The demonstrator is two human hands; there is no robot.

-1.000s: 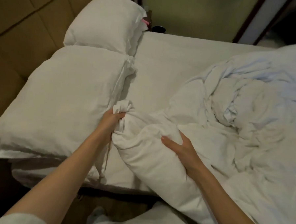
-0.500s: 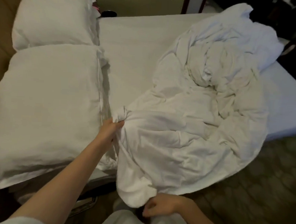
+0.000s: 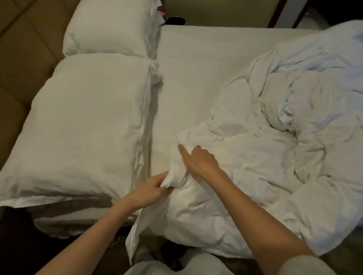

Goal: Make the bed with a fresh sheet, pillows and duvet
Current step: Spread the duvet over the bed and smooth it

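Now, starting at your left, two white pillows lie against the padded headboard: the near pillow large and flat, the far pillow just beyond it, both already in place on the fitted sheet. Your left hand pinches a bunched corner of the duvet between thumb and curled fingers, at the near edge of the bed, just beside the near pillow. Your right hand rests on the duvet a little further in, index finger stretched toward the head of the bed; whether the other fingers grip cloth I cannot tell. From both hands the duvet's bulk runs away to your right in a crumpled heap, part of it spilling over the near edge. Its top corner is in your left hand, so that hand is likely the one to draw it up toward the pillows.
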